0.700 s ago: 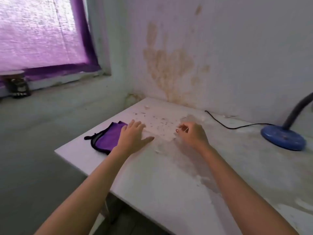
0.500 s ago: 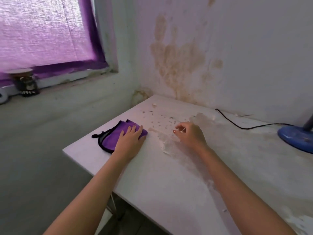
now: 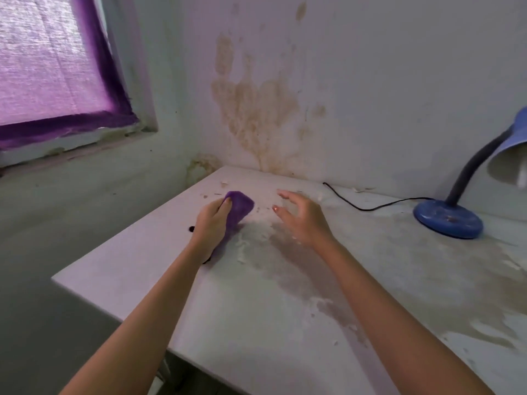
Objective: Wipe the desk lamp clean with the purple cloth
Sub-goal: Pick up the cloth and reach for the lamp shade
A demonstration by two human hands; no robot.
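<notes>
My left hand (image 3: 209, 225) grips the purple cloth (image 3: 239, 209) and holds it bunched just above the white desk (image 3: 256, 309); a black edge of the cloth hangs out below the wrist. My right hand (image 3: 301, 215) hovers open over the desk to the right of the cloth, fingers spread, holding nothing. The blue desk lamp stands far right: its round base (image 3: 447, 219) on the desk, a dark bendy neck (image 3: 470, 166) and a pale blue shade (image 3: 510, 155) cut off by the frame edge.
The lamp's black cord (image 3: 368, 206) runs along the desk by the stained wall (image 3: 256, 109). The desk surface is flaked and blotched. A window with a purple curtain (image 3: 51, 67) is at the upper left. The desk's left edge drops to the floor.
My left hand has closed on the cloth and lifted it off the desk. My right hand has risen and opened. The view swung right, showing more of the lamp.
</notes>
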